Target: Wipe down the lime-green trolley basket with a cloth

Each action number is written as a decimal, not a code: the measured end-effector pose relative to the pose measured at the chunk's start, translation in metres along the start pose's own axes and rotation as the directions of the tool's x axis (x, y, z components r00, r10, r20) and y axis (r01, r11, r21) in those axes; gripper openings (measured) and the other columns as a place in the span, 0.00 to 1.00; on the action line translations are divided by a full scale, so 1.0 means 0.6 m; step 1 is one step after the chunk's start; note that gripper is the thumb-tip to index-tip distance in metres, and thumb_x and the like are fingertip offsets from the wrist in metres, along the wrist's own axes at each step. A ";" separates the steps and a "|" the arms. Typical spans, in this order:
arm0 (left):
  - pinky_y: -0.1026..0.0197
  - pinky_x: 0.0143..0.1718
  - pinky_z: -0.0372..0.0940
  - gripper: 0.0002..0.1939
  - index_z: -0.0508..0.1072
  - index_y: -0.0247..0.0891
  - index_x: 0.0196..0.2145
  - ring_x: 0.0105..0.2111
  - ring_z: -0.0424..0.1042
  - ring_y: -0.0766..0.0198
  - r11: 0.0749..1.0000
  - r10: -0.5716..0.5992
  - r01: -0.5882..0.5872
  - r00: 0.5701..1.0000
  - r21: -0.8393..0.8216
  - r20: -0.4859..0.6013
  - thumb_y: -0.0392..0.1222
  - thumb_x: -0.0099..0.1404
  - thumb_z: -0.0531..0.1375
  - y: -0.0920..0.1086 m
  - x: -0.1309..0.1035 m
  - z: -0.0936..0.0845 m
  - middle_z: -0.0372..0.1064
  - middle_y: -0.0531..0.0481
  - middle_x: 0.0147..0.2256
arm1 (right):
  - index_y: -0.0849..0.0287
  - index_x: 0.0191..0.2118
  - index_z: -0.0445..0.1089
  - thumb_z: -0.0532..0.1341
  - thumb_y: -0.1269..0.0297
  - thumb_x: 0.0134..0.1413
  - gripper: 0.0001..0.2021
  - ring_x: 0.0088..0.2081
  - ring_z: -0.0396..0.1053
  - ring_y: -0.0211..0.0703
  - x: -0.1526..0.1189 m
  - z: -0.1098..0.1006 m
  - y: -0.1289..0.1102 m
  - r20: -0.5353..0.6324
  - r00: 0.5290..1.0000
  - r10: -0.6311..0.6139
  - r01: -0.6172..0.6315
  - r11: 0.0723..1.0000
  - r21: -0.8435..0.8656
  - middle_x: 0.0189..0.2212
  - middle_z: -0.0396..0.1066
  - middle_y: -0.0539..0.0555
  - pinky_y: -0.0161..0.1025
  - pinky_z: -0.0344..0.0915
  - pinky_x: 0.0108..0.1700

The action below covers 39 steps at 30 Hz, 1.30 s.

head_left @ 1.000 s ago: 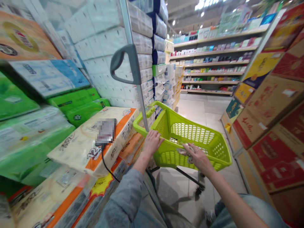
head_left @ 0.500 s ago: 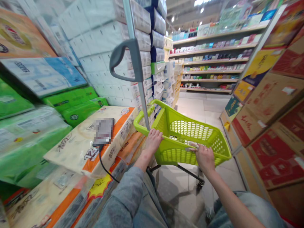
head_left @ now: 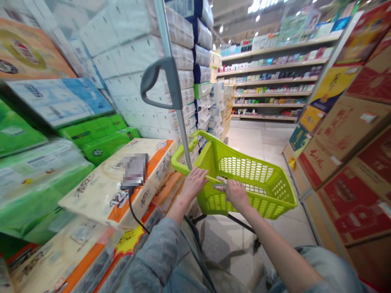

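Observation:
A lime-green wheeled shopping basket (head_left: 259, 171) stands before me, its wall pierced with many holes. My left hand (head_left: 195, 179) grips the near rim, close to the handle end, fingers curled over the edge. My right hand (head_left: 238, 195) is closed on a crumpled pale cloth (head_left: 220, 185), pressed against the same rim a little further right. Part of the cloth is hidden under the fingers. A metal pole with a grey loop handle (head_left: 175, 81) rises beside the basket's handle end.
On my left, a cream tissue pack (head_left: 100, 183) carries a blurred device (head_left: 135, 169) with a black cable. White packs (head_left: 128, 61) are stacked behind. Red and brown cartons (head_left: 345, 138) line the right side. Stocked shelves (head_left: 271, 77) stand at the far end.
My right hand and the cloth have slid left along the rim, closer to my left hand. The left hand keeps its grip, and the view has shifted slightly.

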<state>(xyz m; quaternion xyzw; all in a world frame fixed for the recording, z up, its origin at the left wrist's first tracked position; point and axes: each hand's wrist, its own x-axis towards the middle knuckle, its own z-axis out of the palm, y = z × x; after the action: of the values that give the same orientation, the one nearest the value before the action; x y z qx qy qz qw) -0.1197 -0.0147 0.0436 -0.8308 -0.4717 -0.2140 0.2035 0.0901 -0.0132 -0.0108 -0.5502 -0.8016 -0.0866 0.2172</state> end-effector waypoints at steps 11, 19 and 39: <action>0.55 0.54 0.56 0.11 0.67 0.41 0.45 0.49 0.63 0.61 0.994 0.077 -0.089 0.985 -0.069 -0.154 0.37 0.65 0.53 -0.004 -0.005 -0.013 0.67 0.48 0.45 | 0.61 0.36 0.63 0.56 0.70 0.49 0.06 0.38 0.63 0.47 -0.079 -0.022 0.114 -0.013 0.996 0.089 -0.090 0.979 -0.182 0.33 0.68 0.57 0.41 0.53 0.41; 0.52 0.47 0.57 0.16 0.65 0.35 0.42 0.43 0.64 0.55 0.950 -0.311 0.273 0.869 -0.150 -0.385 0.49 0.62 0.56 -0.012 0.004 -0.028 0.67 0.42 0.39 | 0.61 0.35 0.62 0.57 0.69 0.48 0.06 0.34 0.62 0.46 -0.087 -0.011 0.170 -0.057 0.991 0.122 -0.131 0.971 -0.202 0.31 0.67 0.57 0.40 0.53 0.37; 0.53 0.45 0.51 0.15 0.68 0.39 0.29 0.33 0.65 0.59 0.967 -0.253 0.251 0.950 -0.033 -0.185 0.49 0.66 0.49 0.055 0.042 -0.034 0.67 0.49 0.25 | 0.59 0.42 0.65 0.50 0.64 0.60 0.10 0.37 0.59 0.44 -0.004 -0.040 0.034 -0.136 0.987 -0.087 0.092 0.995 0.032 0.33 0.65 0.55 0.40 0.53 0.42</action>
<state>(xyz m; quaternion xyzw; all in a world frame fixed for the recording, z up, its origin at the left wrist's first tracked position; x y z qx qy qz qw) -0.0824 -0.0240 0.0697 -0.7410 -0.5515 -0.3176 0.2143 0.1157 -0.0162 0.0075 -0.5024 -0.8105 -0.1179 0.2769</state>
